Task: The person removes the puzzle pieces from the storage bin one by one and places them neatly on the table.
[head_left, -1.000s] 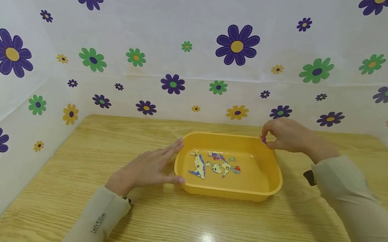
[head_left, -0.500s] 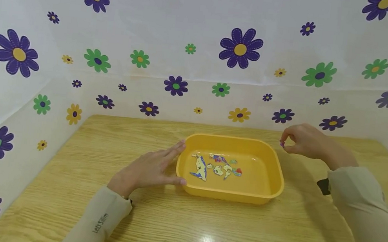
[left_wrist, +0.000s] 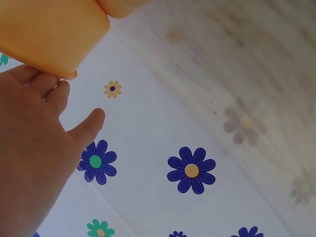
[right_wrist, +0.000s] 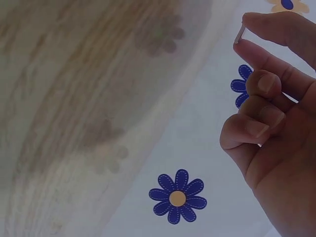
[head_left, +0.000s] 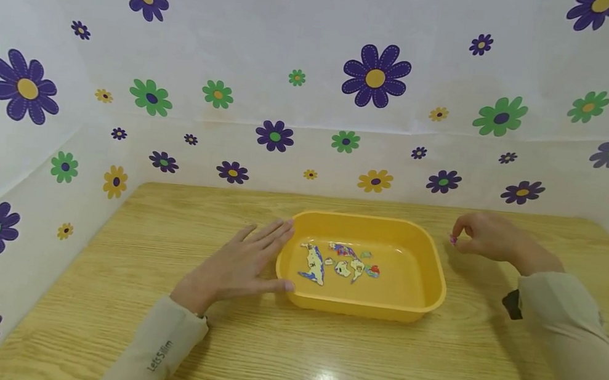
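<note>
Beyond the right end of the yellow plastic tub [head_left: 364, 310], my right hand [head_left: 491, 237] pinches a small pink-purple piece [head_left: 453, 239] between thumb and index finger, above the table. Seen edge-on in the right wrist view, this piece [right_wrist: 240, 33] is thin and flat; its printed face is hidden there. My left hand [head_left: 243, 264] lies at the tub's left end, thumb and straight fingertips touching the rim. Flat cut-out pieces lie on the tub floor: a long cream-and-blue one [head_left: 314, 264], a cream one [head_left: 342, 269], a red-tipped one [head_left: 372, 271] and several others.
A wood-grain table [head_left: 264, 359] carries the tub. Behind it and at the left stands a white sheet [head_left: 275, 44] printed with purple, green and yellow flowers.
My right hand has moved right from the tub's back right corner with the piece and has lowered toward the table. The left hand stays at the tub's left rim.
</note>
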Action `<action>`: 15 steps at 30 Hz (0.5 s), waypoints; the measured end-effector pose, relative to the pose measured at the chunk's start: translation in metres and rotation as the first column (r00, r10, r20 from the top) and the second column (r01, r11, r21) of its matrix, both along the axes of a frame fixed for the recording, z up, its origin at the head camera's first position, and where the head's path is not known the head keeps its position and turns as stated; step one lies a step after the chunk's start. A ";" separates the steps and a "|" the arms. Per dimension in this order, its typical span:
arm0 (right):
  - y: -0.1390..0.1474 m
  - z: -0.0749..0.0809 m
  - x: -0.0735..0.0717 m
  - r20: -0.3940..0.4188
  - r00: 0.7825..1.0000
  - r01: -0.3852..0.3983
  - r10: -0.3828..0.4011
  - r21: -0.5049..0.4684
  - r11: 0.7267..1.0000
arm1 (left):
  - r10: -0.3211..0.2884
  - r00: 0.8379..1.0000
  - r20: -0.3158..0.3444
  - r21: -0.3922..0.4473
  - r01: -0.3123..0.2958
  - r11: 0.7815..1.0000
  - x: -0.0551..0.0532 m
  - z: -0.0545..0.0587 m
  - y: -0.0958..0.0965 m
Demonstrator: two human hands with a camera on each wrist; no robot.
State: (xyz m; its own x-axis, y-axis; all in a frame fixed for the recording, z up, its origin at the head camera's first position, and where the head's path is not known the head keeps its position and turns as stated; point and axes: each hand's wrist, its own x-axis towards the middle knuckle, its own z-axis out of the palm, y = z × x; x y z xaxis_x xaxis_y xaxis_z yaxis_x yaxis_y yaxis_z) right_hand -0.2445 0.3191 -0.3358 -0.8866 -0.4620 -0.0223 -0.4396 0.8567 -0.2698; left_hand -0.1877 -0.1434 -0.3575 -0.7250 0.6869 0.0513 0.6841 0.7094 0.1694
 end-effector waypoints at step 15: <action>0.005 -0.001 -0.002 0.013 1.000 0.011 -0.011 0.006 1.000 | -0.015 0.999 0.046 0.020 0.014 1.000 -0.001 0.001 0.000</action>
